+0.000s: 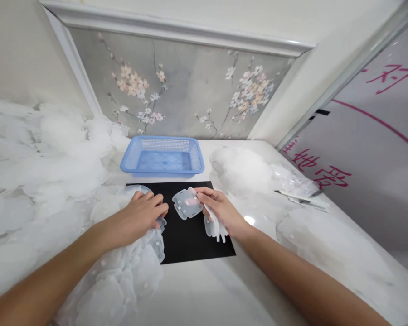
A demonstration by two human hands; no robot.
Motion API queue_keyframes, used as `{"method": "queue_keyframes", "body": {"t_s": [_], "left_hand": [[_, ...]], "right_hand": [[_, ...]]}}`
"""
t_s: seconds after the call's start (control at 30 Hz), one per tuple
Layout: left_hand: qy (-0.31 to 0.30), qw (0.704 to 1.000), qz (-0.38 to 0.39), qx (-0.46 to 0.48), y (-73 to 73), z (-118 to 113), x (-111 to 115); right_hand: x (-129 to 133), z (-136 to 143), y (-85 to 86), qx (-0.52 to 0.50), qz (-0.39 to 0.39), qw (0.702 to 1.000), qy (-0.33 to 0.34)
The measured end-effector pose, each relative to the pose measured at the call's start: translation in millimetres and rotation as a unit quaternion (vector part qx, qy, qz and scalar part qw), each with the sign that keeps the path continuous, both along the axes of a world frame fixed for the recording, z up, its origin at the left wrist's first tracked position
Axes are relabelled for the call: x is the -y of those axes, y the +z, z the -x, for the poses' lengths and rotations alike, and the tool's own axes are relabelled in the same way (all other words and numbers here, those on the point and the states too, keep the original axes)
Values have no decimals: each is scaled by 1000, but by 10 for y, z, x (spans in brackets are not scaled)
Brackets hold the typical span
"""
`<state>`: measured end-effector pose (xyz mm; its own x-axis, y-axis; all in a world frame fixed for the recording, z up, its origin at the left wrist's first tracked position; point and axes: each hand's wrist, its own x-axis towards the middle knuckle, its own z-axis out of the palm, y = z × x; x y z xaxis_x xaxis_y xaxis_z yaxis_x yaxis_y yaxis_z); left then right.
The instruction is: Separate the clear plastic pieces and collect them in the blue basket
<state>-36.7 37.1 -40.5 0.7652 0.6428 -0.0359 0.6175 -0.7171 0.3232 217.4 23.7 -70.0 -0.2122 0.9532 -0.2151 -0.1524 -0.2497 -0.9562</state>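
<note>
My right hand pinches one thin translucent plastic piece with notched edges and small round dots, held over a black mat. More such pieces, a small stack, are tucked under its lower fingers. At the mat's left edge, my left hand has its fingers curled down onto a translucent plastic piece; the fingertips are partly hidden. Below that hand, a loose heap of the same pieces overlaps the mat.
A blue plastic basket stands behind the mat. Large piles of whitish pieces lie at the left and back right. Clear plastic bags rest near the right edge, below a whiteboard with red writing.
</note>
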Motion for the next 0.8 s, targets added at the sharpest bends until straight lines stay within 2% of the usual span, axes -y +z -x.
{"method": "queue_keyframes", "body": {"t_s": [0.1, 0.17, 0.23, 0.3, 0.37, 0.43, 0.53, 0.6, 0.7, 0.8], "left_hand": [[-15, 999, 17, 31, 8, -17, -31], [3, 998, 41, 51, 31, -39, -44], [48, 993, 64, 88, 74, -90, -38], [121, 977, 104, 140, 124, -168, -11], [197, 944, 169, 201, 154, -248, 25], [247, 892, 264, 269, 146, -303, 53], [270, 801, 395, 360, 82, -321, 59], [288, 760, 432, 392, 44, -307, 44], [312, 731, 442, 415, 29, -286, 18], [322, 718, 448, 423, 36, -283, 4]], "right_hand": [[-8, 10, -3, -10, 6, 1000, -5], [-14, 15, -8, -20, 13, 1000, -8], [-22, 15, -19, -29, 17, 999, -14], [-30, 12, -38, -36, 17, 999, -24], [-38, 10, -61, -40, 11, 999, -34], [-44, 11, -76, -42, 5, 998, -44], [-49, 10, -70, -39, 5, 996, -75], [-55, -3, -53, -25, 0, 994, -106], [-68, -47, -32, 24, -30, 989, -142], [-70, -101, -29, 106, -109, 979, -137]]}}
